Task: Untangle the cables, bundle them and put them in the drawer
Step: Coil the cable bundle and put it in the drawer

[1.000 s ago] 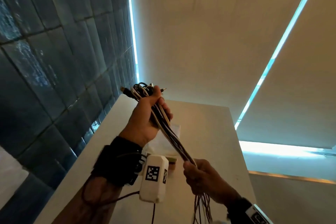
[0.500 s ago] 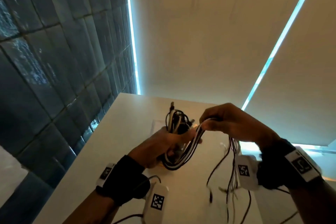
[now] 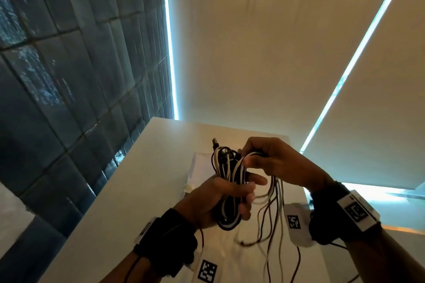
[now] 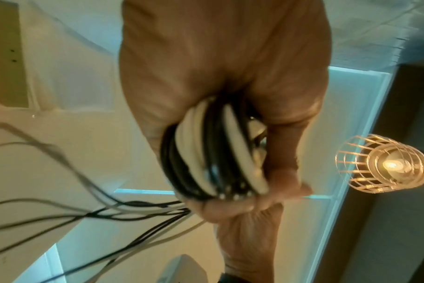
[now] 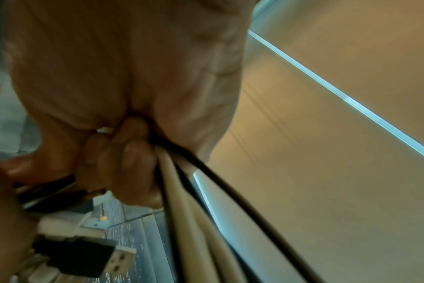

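Bundling approx. halfway, by my read. The left hand (image 3: 220, 200) grips a coil of black & white cables (image 3: 226, 174) held up above the white table (image 3: 147, 167), fingers curled round the loops; the left wrist view shows several turns stacked side by side in the fist (image 4: 213, 153). The right hand (image 3: 273, 161), at about 2 o'clock from the left and just beside it, pinches a group of strands at the top of the coil, fingertips (image 5: 126, 159) closed on white and black leads, prob. laying the next turn. Done so far: strands look mostly gathered and run parallel, so the untangle part seems largely finished. Left to do: the loose tails (image 3: 273, 220) hang from the hands toward 5–6 o'clock, well down over the table, several w/ free ends, and need winding in; the coil isn't tied or wrapped, as far as visible. A USB plug (image 3: 215, 142) sticks up at 12 o'clock of the coil. No drawer in any view, so stowing is not yet begun. A pale flat item (image 3: 200, 167) lies on the table behind the coil; can't tell what it is.
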A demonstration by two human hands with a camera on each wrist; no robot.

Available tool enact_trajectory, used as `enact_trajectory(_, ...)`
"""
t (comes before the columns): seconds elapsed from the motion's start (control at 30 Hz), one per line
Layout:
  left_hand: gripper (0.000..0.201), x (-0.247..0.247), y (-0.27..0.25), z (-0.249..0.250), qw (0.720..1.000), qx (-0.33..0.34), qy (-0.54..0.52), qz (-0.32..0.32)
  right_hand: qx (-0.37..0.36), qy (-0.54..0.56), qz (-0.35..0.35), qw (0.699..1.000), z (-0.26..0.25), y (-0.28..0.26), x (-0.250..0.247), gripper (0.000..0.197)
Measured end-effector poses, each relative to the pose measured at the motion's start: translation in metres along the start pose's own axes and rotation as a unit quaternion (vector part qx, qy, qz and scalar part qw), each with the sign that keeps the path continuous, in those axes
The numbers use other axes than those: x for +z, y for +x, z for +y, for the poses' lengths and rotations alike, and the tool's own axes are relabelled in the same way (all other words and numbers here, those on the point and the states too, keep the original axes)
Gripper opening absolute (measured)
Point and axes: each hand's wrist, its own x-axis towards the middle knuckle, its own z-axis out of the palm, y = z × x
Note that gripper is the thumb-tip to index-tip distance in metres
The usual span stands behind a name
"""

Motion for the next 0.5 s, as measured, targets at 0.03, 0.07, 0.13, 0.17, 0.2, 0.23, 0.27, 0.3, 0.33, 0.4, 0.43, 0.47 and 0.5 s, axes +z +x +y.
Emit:
enact_trajectory(0.03,0.014,0.001,0.0,-0.001,1.0,0.002,-0.004,-0.007,0.008,0.028,-0.003,1.0,0.004,-0.002,0.0,0.008)
enact_trajectory(0.07,0.014,0.002,0.001,0.0,1.0,0.005,-0.003,-0.01,0.014,0.067,-0.008,0.998,0.008,-0.004,0.0,0.014)
enact_trajectory(0.13,0.029,0.005,0.001,0.004,1.0,0.01,0.006,0.005,0.029,0.149,-0.018,0.988,0.018,-0.008,0.001,0.029)
enact_trajectory(0.17,0.034,0.004,0.001,0.006,1.0,0.015,0.007,0.02,0.04,0.179,-0.02,0.983,0.022,-0.011,0.001,0.036)
enact_trajectory(0.2,0.035,0.003,0.001,0.009,0.999,0.023,0.003,0.034,0.051,0.202,-0.018,0.978,0.029,-0.014,0.002,0.041)
enact_trajectory(0.23,0.034,0.001,0.002,0.011,0.998,0.032,-0.004,0.049,0.062,0.221,-0.011,0.973,0.035,-0.018,0.003,0.046)
enact_trajectory(0.27,0.034,-0.001,0.001,0.014,0.997,0.037,-0.012,0.063,0.071,0.237,0.0,0.969,0.042,-0.022,0.004,0.048)
enact_trajectory(0.3,0.035,-0.005,0.0,0.015,0.996,0.043,-0.018,0.075,0.078,0.251,0.014,0.965,0.049,-0.027,0.005,0.049)
enact_trajectory(0.33,0.036,-0.008,-0.001,0.017,0.995,0.051,-0.021,0.086,0.082,0.266,0.03,0.96,0.056,-0.032,0.007,0.05)
enact_trajectory(0.4,0.04,-0.012,-0.003,0.019,0.992,0.068,-0.022,0.102,0.089,0.291,0.066,0.95,0.065,-0.041,0.013,0.05)
enact_trajectory(0.43,0.041,-0.014,-0.003,0.018,0.991,0.074,-0.022,0.108,0.093,0.295,0.095,0.946,0.069,-0.043,0.016,0.047)
enact_trajectory(0.47,0.042,-0.015,-0.002,0.016,0.99,0.077,-0.02,0.113,0.096,0.285,0.136,0.944,0.069,-0.044,0.02,0.041)
enact_trajectory(0.5,0.044,-0.016,0.001,0.013,0.99,0.078,-0.017,0.118,0.097,0.255,0.192,0.943,0.067,-0.043,0.024,0.032)
